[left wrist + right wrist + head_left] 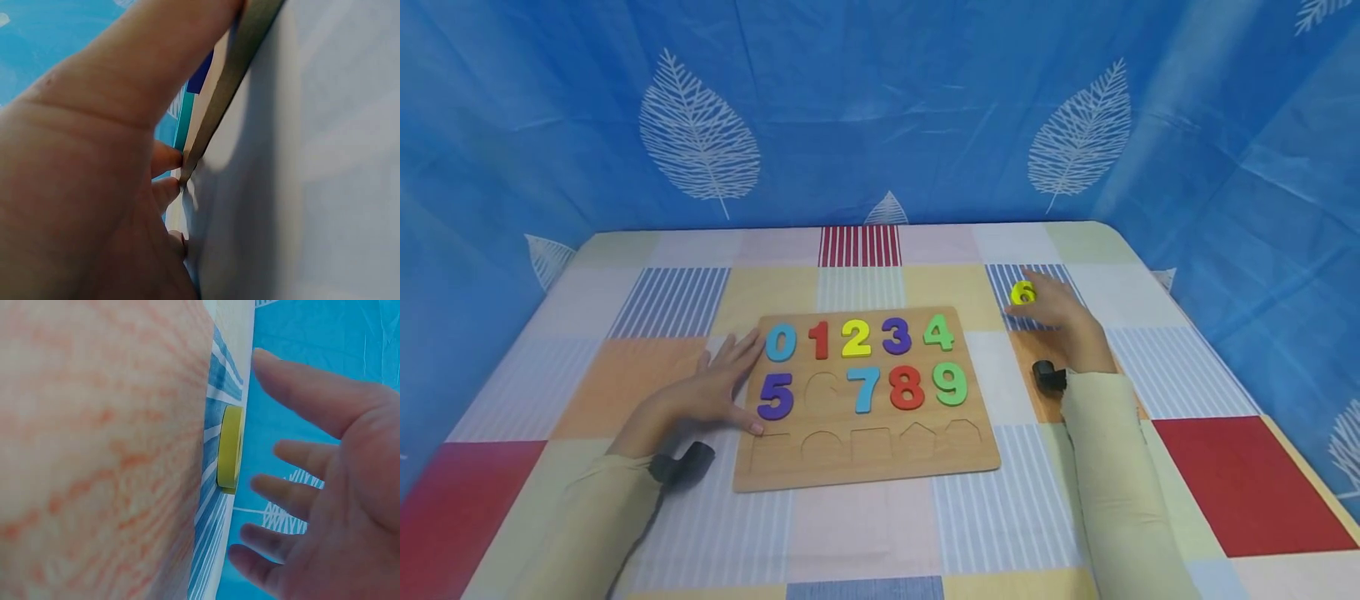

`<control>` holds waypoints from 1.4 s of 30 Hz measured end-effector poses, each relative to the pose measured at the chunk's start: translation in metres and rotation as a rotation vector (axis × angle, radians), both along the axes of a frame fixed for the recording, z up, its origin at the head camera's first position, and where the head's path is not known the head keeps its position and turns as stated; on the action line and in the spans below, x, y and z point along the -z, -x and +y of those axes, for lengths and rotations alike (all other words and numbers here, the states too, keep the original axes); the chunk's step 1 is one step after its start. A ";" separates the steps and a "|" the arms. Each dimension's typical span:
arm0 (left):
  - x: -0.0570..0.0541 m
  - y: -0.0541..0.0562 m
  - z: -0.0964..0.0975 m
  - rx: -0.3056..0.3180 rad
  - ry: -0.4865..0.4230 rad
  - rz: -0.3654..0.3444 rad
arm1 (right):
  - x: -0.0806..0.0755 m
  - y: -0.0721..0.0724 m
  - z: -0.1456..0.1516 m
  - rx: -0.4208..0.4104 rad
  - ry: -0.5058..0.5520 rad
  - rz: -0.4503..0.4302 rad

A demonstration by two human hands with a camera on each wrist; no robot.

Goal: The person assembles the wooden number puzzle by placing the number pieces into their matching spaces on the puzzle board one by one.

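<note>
A wooden number board (pixel 917 454) lies flat, with coloured digits 0 to 5 and 7 to 9 in two rows. Its outline between the purple 5 (pixel 776 397) and blue 7 (pixel 865 388) holds no digit. My left hand (pixel 711 390) rests against the board's left edge, thumb and fingers spread; the left wrist view shows them touching that edge. Over on the right, the yellow 6 (pixel 1022 293) lies on a striped cloth patch. Around it, my right hand (pixel 1060 306) is spread, and the right wrist view shows a gap between its fingers and the yellow digit (pixel 230 449).
A patchwork cloth (pixel 865 533) covers the table. Along the board's lower part run several shallow outlines (pixel 871 446). A blue curtain with white leaves (pixel 887 117) hangs behind the table's far edge. Each wrist carries a black camera (pixel 1047 377).
</note>
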State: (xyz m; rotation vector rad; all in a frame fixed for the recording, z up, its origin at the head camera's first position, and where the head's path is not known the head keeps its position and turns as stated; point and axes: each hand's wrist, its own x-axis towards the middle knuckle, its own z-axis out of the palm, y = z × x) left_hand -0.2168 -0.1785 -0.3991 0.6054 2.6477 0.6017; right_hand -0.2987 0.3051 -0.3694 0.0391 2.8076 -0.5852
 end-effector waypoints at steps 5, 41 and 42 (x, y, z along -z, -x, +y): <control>0.001 0.000 0.000 -0.016 0.010 -0.009 | 0.003 0.000 -0.004 -0.020 -0.040 -0.023; 0.000 -0.004 -0.001 -0.014 -0.009 -0.003 | -0.007 -0.016 -0.012 -0.079 -0.082 -0.061; 0.000 -0.004 0.000 -0.016 -0.009 -0.002 | -0.009 -0.016 -0.014 -0.096 -0.090 -0.054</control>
